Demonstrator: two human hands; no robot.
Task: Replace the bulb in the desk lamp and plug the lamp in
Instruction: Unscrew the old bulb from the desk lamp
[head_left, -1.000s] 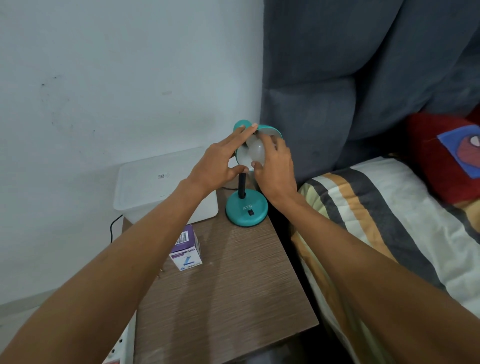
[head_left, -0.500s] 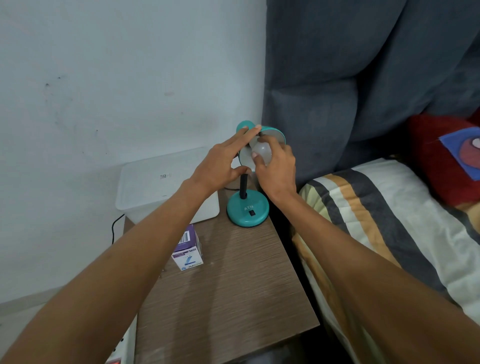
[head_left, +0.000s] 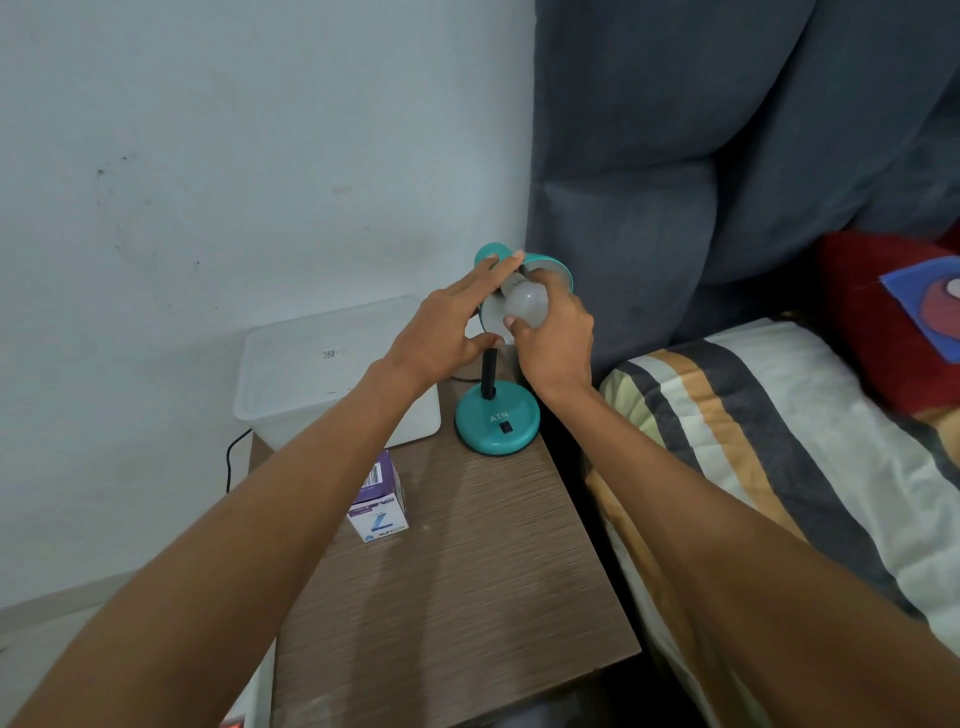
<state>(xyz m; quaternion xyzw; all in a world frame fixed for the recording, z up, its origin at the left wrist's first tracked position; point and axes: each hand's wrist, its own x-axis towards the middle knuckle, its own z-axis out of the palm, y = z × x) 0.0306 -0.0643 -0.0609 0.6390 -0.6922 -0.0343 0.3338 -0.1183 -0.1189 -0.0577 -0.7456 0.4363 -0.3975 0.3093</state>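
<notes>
A teal desk lamp (head_left: 497, 422) with a round base and black stem stands at the back right of the wooden nightstand (head_left: 457, 587). Its shade (head_left: 550, 266) tilts toward me. My left hand (head_left: 447, 332) grips the shade's left rim, fingers over the top and thumb beneath. My right hand (head_left: 556, 345) holds a white frosted bulb (head_left: 527, 304) at the mouth of the shade. The bulb's base is hidden, so I cannot tell whether it sits in the socket. A purple and white bulb box (head_left: 379, 499) stands on the nightstand's left side.
A white plastic tub (head_left: 296, 384) sits behind the box against the wall, with a black cord (head_left: 231, 457) hanging at its left. A striped bed (head_left: 779, 467) and grey headboard (head_left: 727, 156) lie to the right. A white power strip (head_left: 234, 719) shows at the bottom left.
My right hand has turned around the bulb, with more of the bulb now showing above my fingers. My left hand stays on the shade.
</notes>
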